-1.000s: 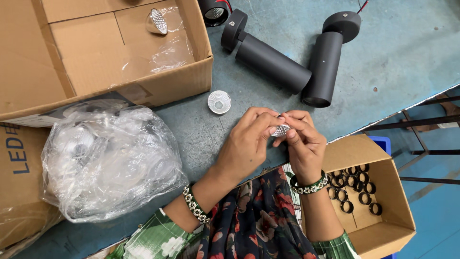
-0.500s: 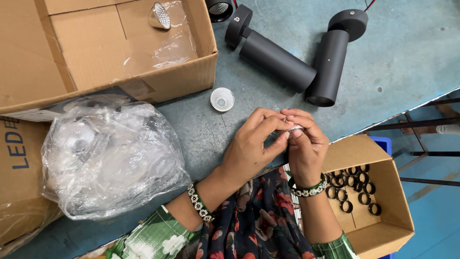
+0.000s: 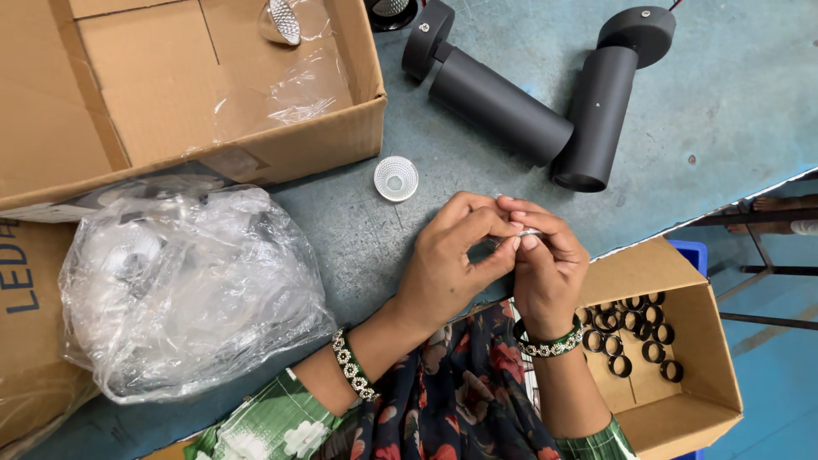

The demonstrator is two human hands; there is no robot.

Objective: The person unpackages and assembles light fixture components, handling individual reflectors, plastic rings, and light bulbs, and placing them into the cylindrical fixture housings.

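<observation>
Part in hand: small silvery reflector piece [image 3: 528, 232], pinched between the fingertips of both hands, held above the counter's near edge; mostly hidden by fingers.
Left hand: left hand [image 3: 452, 264], thumb and forefinger clenched on the piece from the left side.
Right hand: right hand [image 3: 550, 264], fingertips grasping the same piece from the right, the two grips touching.
Step, as judged: fitting or adjusting something on the piece; fine fingertip work, midway rather than finished.
Next move calls for: a steady pinch and small twisting or pressing force; the piece looks light and easy to drop.
Nearby: white faceted lens cup [image 3: 396, 178] lying on the counter just beyond the hands; two black cylindrical lamp housings [image 3: 498, 94] further out, touching at their open ends.
Right side: small carton [image 3: 682, 400] holding black rings [image 3: 635, 328].
Left side: clear plastic bag [image 3: 183, 290] of parts; large open carton [image 3: 256, 128] with one reflector cup [image 3: 281, 21] inside.
Surface: grey-blue counter [image 3: 733, 111], scuffed and spotted.
Room: blue floor at right, with dark metal frame legs.
</observation>
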